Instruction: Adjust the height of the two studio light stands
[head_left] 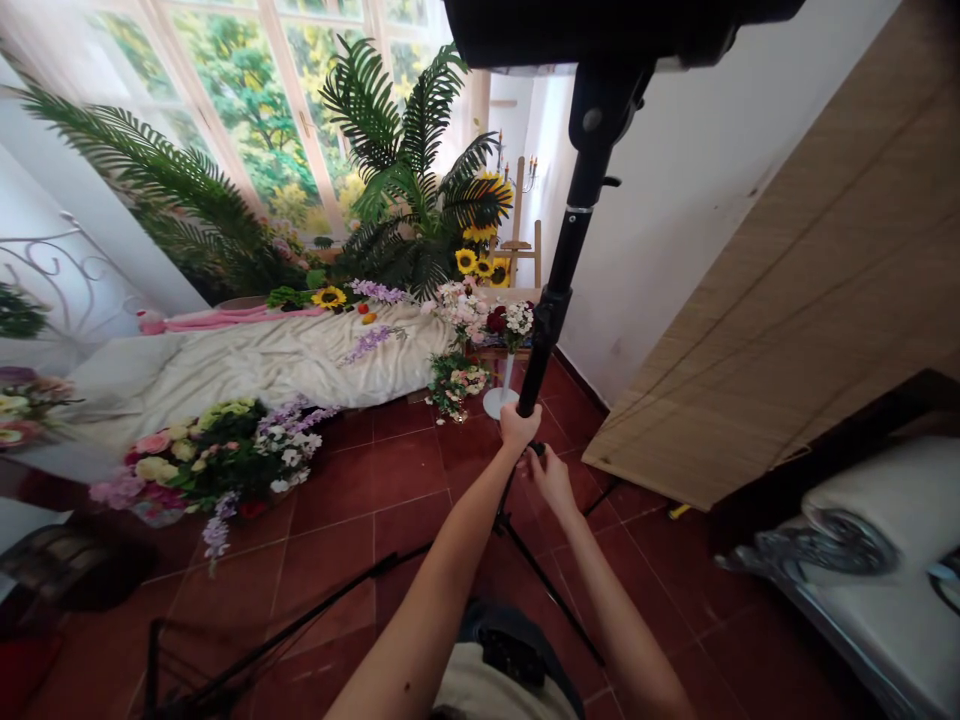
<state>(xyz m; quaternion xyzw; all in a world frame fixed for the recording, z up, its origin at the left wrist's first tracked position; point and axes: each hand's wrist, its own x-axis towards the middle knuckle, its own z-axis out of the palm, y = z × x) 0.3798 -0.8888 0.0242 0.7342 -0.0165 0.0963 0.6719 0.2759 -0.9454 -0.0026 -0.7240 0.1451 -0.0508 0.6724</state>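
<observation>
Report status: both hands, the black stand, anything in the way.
Left hand gripping black stand. Right hand at the knob just below. Black head overhead. White base on floor just beyond; clearance unclear.

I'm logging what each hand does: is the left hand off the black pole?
No, the left hand is wrapped around the black pole, just above the right hand.
</observation>
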